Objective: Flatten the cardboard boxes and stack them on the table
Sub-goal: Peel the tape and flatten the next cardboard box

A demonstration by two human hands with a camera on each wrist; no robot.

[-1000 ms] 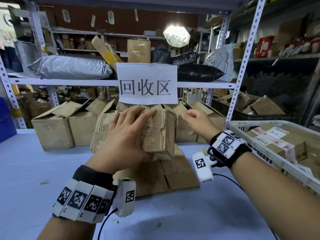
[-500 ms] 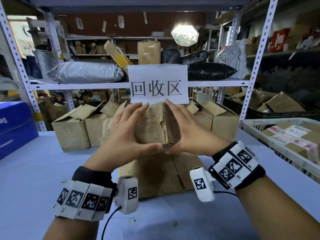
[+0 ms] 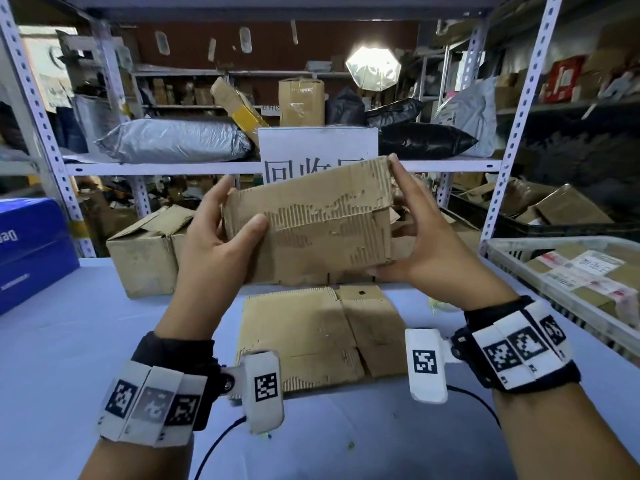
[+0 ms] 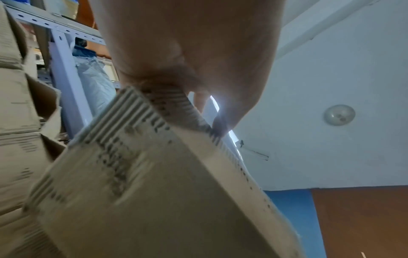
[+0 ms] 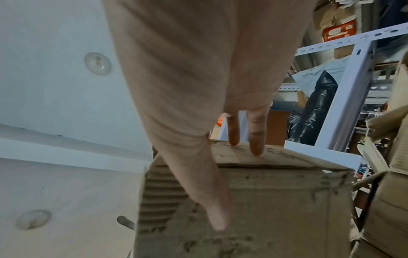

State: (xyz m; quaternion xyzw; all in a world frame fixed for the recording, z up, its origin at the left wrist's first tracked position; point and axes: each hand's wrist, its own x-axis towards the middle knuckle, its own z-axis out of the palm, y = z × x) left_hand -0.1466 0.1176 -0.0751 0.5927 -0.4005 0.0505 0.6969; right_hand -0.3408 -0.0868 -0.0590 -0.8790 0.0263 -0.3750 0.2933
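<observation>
A worn brown cardboard box (image 3: 311, 230) hangs in the air above the table, its long face toward me. My left hand (image 3: 239, 213) grips its left end, thumb on the front face and fingers behind. My right hand (image 3: 405, 233) grips the right end, fingers up along the end and thumb under the lower corner. The left wrist view shows the left hand (image 4: 187, 61) on the box (image 4: 154, 183) corner. The right wrist view has the right hand (image 5: 198, 104) spread over the box (image 5: 276, 200). A flattened cardboard sheet (image 3: 311, 337) lies on the table below.
Open cardboard boxes (image 3: 145, 258) stand at the back of the blue table (image 3: 86, 341), under a shelf with a white paper sign (image 3: 318, 143). A white basket (image 3: 519, 247) with taped parcels is at the right. A blue carton (image 3: 31, 251) sits at the left edge.
The box has been turned from end-on to broadside and raised. My hands have moved apart to its two ends; a second ago only the left hand held it.
</observation>
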